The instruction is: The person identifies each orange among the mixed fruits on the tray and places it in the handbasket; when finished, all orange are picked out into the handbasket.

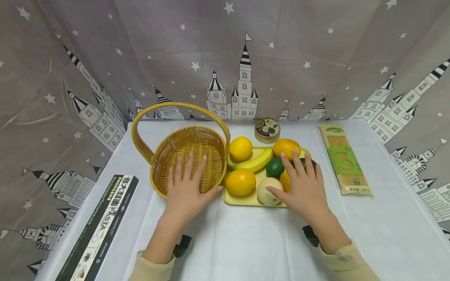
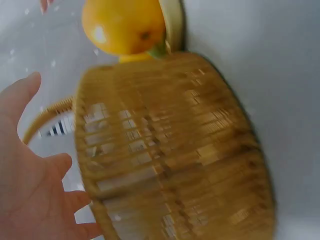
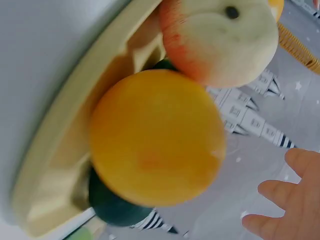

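My left hand [image 1: 186, 195] hovers over the near rim of a yellow wicker basket [image 1: 198, 136] with a tall handle, fingers spread. In the left wrist view the basket [image 2: 170, 150] is blurred beside the fingers. Fingers spread too, my right hand [image 1: 304, 191] is above the right part of a yellow tray [image 1: 239, 202]. The tray bears a banana [image 1: 254, 162], a pale peach [image 1: 267, 191], an orange [image 1: 240, 182], other orange-coloured fruit and a green one [image 1: 275, 167]. A round orange-yellow fruit [image 3: 157, 137] fills the right wrist view's middle. Neither hand holds anything.
Behind the tray stands a round tin [image 1: 267, 130]. A bag of noodles [image 1: 346, 160] lies at the right, and a long black-and-white pasta box [image 1: 102, 226] at the left. A grey castle-print curtain [image 1: 168, 58] borders the white-covered table.
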Motion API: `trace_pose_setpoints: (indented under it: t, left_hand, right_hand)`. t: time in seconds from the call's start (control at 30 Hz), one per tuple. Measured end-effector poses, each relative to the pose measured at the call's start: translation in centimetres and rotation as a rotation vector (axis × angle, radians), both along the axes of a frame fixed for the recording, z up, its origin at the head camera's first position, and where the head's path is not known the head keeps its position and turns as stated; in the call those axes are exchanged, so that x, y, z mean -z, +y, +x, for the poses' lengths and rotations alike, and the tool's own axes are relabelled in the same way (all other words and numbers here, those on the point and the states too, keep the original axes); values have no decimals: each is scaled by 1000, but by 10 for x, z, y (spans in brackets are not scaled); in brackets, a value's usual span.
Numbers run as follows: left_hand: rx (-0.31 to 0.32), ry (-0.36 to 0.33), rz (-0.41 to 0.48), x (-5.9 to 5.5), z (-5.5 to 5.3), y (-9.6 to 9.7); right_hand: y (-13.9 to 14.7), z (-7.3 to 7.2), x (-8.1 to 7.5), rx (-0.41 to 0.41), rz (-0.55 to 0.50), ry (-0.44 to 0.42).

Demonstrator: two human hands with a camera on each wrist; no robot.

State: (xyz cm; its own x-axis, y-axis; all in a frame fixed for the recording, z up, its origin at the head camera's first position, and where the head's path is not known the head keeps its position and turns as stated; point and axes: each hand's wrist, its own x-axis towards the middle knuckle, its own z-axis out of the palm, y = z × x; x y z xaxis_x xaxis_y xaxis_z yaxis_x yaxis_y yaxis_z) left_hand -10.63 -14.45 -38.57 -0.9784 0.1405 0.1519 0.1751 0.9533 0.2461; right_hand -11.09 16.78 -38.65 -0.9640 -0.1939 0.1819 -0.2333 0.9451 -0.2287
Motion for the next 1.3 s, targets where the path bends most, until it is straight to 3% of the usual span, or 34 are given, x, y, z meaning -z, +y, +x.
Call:
trace_pose_setpoints:
  t: [0.27,0.5,0.73,0.93,1.1,1.3]
  left_hand:
    - [-125,-4,139,17,13,-41]
    - [-265,-105,356,29,22,-64]
    - [-273,-204,642,36,24,-73]
    - [-264,-264,812,39,24,-76]
    - [-254,-233,940,41,24,-75]
    - [-302,-214,993,46,22,-72]
  right_hand:
    - [19,4,11,70,-117,-24]
    - [30,12,28,111,-208,-124]
    - [37,14,35,110,-299,-170]
    - [38,14,37,110,-359,-206]
    - [38,13,38,120,-387,-195]
    - [39,10,40,129,-416,-176]
